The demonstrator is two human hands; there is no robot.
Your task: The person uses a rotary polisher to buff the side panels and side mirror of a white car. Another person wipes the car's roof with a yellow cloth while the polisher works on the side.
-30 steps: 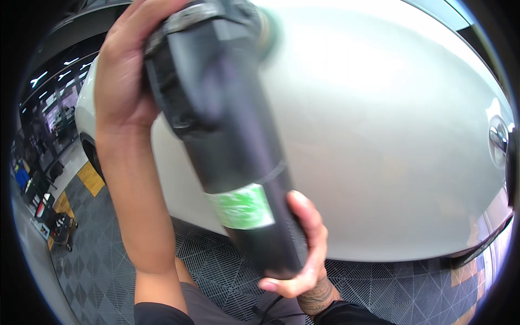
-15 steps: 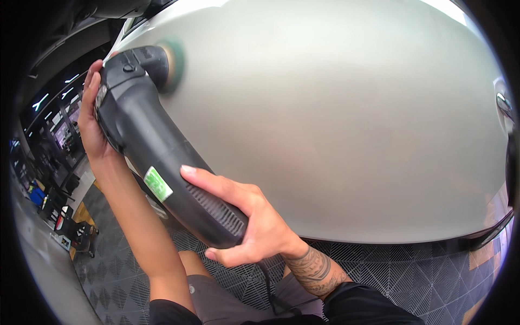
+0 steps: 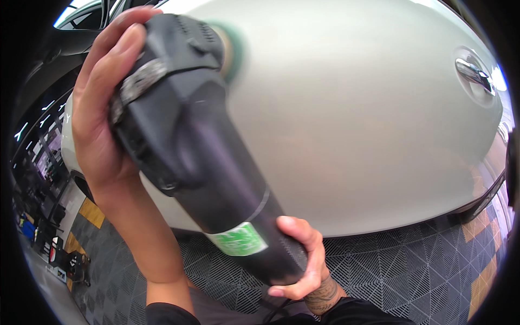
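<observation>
A black car polisher (image 3: 222, 157) slants across the view, its head at the upper left and its rear end low in the middle. My left hand (image 3: 100, 116) is cupped round the head from the left side. My right hand (image 3: 306, 265) grips the rear end, thumb on top and fingers underneath. A green label (image 3: 238, 239) is stuck on the body close to that hand. The round green and tan pad (image 3: 233, 51) is blurred and faces the silver-grey car door (image 3: 357, 124), apparently against it. The pad's far edge is hidden behind the head.
A chrome door handle (image 3: 474, 75) sits in a recess at the upper right. A car side mirror (image 3: 49, 49) shows at the upper left. Dark patterned floor tiles (image 3: 390, 265) lie below the door. A tool cart (image 3: 76, 262) stands at the lower left.
The polisher has come closer in view, and its head and pad appear further right and higher. Both my hands have kept hold of it. More of the door handle shows now.
</observation>
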